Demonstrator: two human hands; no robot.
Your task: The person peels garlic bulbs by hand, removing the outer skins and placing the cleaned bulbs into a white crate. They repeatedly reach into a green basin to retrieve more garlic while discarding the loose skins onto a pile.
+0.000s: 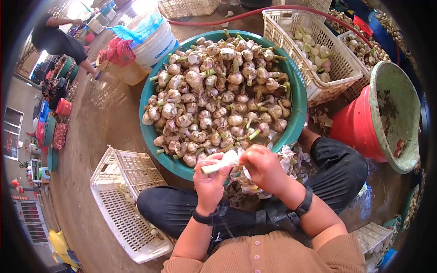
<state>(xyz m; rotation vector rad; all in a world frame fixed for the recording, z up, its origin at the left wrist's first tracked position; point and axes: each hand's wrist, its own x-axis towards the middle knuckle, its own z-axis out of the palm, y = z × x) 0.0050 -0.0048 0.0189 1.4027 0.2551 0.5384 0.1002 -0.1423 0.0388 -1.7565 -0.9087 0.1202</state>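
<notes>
My left hand (210, 184) is closed around a garlic bulb (231, 158), whose pale green cut stem points down to the left. The bulb is white and cleaner than the others. Close against its right side is my right hand (265, 167), fingers pinched together; whatever lies between them is hidden. Just beyond both hands stands a wide green tub (298, 98) heaped with soil-stained garlic bulbs (211, 100). Loose papery garlic skins (291, 164) lie below my right hand, between the tub and my legs.
A white plastic crate (120, 207) with a few bulbs stands left, another crate (314, 86) of peeled-looking bulbs back right. A red bucket (359, 127) with a green basin (380, 86) tilts at right. Behind are a white bucket (157, 48), a red hose (246, 14) and another person (61, 38).
</notes>
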